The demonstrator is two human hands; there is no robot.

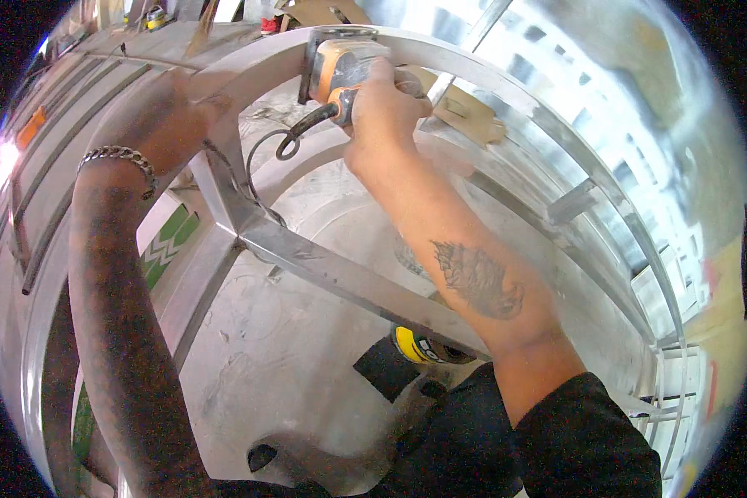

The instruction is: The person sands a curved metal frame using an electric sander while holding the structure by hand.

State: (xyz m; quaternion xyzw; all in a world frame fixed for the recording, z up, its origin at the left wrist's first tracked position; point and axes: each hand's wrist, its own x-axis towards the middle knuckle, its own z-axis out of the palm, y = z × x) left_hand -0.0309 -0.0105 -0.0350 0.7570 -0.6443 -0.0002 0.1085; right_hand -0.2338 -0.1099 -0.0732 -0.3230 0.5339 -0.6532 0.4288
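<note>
My right hand (386,104) is closed around an orange and grey electric sander (340,70). The sander's flat pad is against the top of a curved bare-metal frame (270,62), at the far middle. From its rear end a dark cord (311,123) loops and hangs down inside the frame. My left hand (162,108), with a chain bracelet at the wrist, lies over the frame's left bar, left of the sander. Its fingers are smeared but look bent around the bar.
A metal crossbar (340,278) spans the frame below my forearms. Under it are a can with a yellow label (415,344) and a black sheet (386,369) on the dusty floor (249,357). Cardboard (469,112) lies beyond the frame. Metal bars (75,158) stand at left.
</note>
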